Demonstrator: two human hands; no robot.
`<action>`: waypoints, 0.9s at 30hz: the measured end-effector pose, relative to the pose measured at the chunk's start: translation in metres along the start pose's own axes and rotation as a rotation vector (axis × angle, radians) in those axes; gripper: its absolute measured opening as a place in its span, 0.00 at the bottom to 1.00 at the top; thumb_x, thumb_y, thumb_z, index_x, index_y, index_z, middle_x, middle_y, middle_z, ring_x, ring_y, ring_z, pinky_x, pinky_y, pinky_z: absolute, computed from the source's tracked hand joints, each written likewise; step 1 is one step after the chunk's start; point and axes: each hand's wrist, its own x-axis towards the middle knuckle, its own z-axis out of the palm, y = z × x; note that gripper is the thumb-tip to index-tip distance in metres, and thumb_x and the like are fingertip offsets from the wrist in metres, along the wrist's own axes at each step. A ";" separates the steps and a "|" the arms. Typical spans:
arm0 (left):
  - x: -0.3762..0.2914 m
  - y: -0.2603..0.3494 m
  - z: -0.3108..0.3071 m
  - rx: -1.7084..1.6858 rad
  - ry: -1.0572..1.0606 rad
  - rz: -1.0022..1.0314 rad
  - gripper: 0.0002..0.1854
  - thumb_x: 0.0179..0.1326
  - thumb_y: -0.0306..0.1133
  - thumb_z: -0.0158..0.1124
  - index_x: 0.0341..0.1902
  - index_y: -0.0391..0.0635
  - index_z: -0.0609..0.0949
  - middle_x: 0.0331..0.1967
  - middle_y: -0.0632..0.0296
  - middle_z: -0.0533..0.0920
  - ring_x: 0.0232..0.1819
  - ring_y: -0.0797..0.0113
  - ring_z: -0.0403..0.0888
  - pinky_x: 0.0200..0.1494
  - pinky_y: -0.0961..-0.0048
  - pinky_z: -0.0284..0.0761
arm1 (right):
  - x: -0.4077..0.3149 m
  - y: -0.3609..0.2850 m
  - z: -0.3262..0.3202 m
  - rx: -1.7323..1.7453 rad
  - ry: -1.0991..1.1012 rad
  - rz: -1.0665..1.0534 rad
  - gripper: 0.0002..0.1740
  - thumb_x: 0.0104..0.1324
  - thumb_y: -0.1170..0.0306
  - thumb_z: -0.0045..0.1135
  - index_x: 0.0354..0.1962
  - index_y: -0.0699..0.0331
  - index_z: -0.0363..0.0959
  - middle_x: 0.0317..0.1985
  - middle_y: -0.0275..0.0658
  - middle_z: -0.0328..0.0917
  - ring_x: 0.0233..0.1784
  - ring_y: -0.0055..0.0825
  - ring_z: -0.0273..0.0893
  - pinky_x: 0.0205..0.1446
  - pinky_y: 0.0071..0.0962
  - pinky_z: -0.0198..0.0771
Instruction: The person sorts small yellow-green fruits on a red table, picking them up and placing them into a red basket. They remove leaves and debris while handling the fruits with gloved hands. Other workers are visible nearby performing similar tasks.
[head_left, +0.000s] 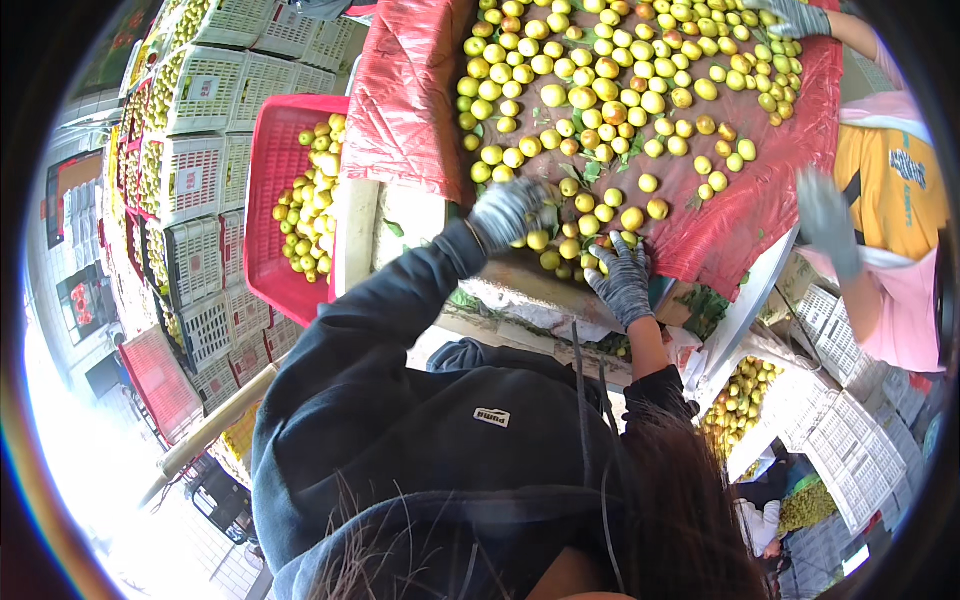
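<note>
Yellow-green jujubes (592, 116), some with brown patches, lie spread with a few leaves over a table covered in red quilted cloth (409, 90). My left hand (514, 214), in a grey knitted glove, is blurred above the near left fruit. Its fingers point down towards the jujubes, and whether it holds one is hidden. At the near edge, my gloved right hand (624, 277) rests against the closest jujubes with its fingers apart. Left of the table, a red plastic crate (296, 112) contains more jujubes.
Stacked white plastic crates (196, 176) of fruit stand at far left. Across the table's right side, a person in a yellow apron (892, 187) has a blurred gloved hand (829, 221). Another gloved hand (795, 16) reaches in at top right. Fruit fills a container (742, 397) lower right.
</note>
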 end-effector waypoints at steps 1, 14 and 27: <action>0.023 0.002 -0.038 -0.148 -0.127 -0.285 0.16 0.61 0.41 0.64 0.51 0.50 0.83 0.47 0.55 0.83 0.46 0.53 0.83 0.46 0.60 0.79 | 0.001 0.007 0.001 0.080 0.064 -0.003 0.30 0.57 0.53 0.67 0.58 0.47 0.77 0.72 0.44 0.60 0.73 0.56 0.54 0.76 0.55 0.49; 0.174 -0.120 -0.101 0.001 0.149 -0.683 0.52 0.52 0.69 0.65 0.78 0.74 0.54 0.81 0.55 0.43 0.78 0.35 0.45 0.76 0.47 0.51 | 0.156 -0.023 -0.115 0.156 0.583 -0.208 0.25 0.63 0.64 0.60 0.58 0.58 0.74 0.62 0.42 0.71 0.67 0.41 0.66 0.74 0.39 0.58; 0.051 0.007 -0.005 0.212 0.033 -0.513 0.38 0.57 0.47 0.63 0.74 0.72 0.64 0.76 0.59 0.60 0.73 0.37 0.55 0.72 0.38 0.54 | 0.144 -0.055 -0.069 0.057 0.046 -0.111 0.27 0.63 0.67 0.56 0.61 0.47 0.70 0.60 0.46 0.65 0.54 0.46 0.76 0.53 0.46 0.75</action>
